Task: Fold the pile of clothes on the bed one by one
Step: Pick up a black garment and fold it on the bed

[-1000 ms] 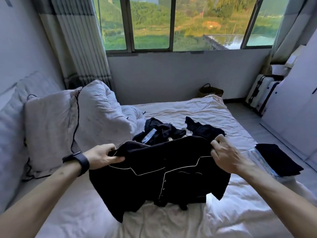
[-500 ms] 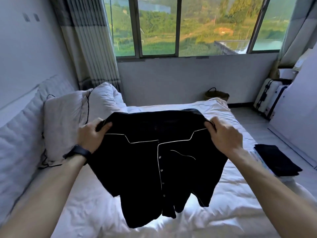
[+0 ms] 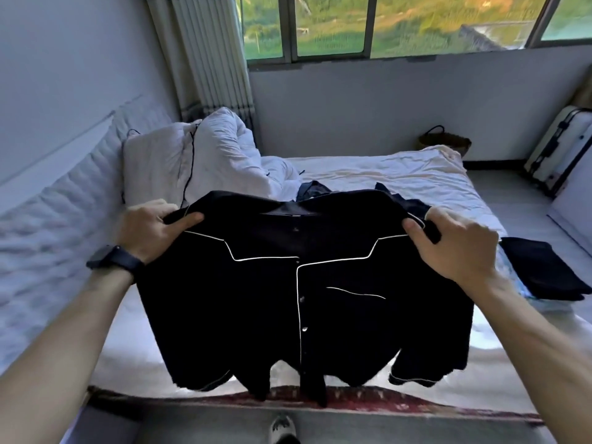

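Black with white piping, the shirt [image 3: 272, 299] has been raised clear of the bed [image 3: 416, 174] and spread open. It is now hung above the near edge, each shoulder pinched in the curled fingers of the left hand [image 3: 150, 232] and right hand [image 3: 455, 245]. Laying it flat for folding is judged next.
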The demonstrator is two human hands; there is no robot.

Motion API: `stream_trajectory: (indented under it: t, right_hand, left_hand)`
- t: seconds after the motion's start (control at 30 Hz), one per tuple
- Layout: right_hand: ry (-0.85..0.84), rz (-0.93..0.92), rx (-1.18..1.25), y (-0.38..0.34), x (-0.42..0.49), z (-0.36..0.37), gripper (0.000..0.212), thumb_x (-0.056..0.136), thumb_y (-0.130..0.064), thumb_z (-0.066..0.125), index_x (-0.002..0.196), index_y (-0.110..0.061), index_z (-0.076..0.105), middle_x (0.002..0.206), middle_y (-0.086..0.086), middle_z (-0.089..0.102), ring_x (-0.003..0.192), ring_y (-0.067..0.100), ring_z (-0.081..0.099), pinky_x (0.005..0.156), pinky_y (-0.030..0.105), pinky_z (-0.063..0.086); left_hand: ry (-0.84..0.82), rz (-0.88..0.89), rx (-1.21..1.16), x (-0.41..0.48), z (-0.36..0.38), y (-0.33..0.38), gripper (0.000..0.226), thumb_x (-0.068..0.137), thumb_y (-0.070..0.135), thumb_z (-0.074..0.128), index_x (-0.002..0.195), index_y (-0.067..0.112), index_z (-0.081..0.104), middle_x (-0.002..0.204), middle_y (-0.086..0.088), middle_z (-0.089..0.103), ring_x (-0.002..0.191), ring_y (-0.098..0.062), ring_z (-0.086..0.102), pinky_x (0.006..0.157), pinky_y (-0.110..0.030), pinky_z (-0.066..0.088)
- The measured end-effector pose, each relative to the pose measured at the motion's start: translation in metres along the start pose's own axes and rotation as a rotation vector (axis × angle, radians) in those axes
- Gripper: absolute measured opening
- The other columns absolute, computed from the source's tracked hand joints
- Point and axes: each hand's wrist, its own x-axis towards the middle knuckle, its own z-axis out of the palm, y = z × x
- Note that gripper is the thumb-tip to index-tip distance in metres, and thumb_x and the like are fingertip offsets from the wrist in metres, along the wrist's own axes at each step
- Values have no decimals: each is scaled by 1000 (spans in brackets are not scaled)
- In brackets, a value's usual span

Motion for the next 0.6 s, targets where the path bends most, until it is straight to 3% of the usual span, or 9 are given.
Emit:
stream_trajectory:
  t: [0.17, 0.27, 0.37, 0.5, 0.6]
  right_hand:
    - [-110, 15, -21, 8, 10, 24, 43, 94, -55, 59, 78, -15, 55, 71, 2, 62, 66, 33, 64, 59, 30, 31]
    - [-182, 0, -38, 12, 22, 46, 42, 94, -56, 58, 85, -16, 59, 79, 2, 64, 72, 33, 66, 59, 31, 34]
    - [-198, -36, -91, 16, 37, 76, 46, 94, -61, 55, 86, -16, 60, 77, 2, 64, 70, 31, 65, 56, 28, 31]
    - [-224, -86, -130, 21, 67, 139, 56, 95, -66, 44, 82, -14, 61, 69, 4, 60, 59, 30, 61, 53, 23, 27]
    - [-297, -120, -148, 20, 94, 208, 56, 94, -63, 44, 84, -12, 65, 67, 6, 57, 57, 31, 60, 53, 23, 26]
  left_hand:
    - [-103, -83, 169, 13, 24, -6, 80, 68, 90, 35, 61, 13, 56, 61, -3, 60, 70, -32, 63, 58, -36, 42]
    - [-149, -94, 162, 29, 45, -12, 72, 66, 92, 32, 56, 22, 45, 59, 1, 55, 73, -33, 63, 59, -35, 39]
    - [-140, -71, 213, 51, 73, -27, 67, 66, 93, 33, 66, 27, 49, 70, -8, 64, 75, -34, 64, 59, -34, 38]
    - [-176, -67, 261, 91, 118, -58, 76, 65, 94, 25, 72, 24, 54, 63, 0, 56, 62, -24, 49, 55, -31, 30]
    - [-229, -83, 288, 129, 172, -97, 77, 66, 95, 22, 71, 25, 52, 62, 0, 55, 63, -27, 56, 56, -32, 37]
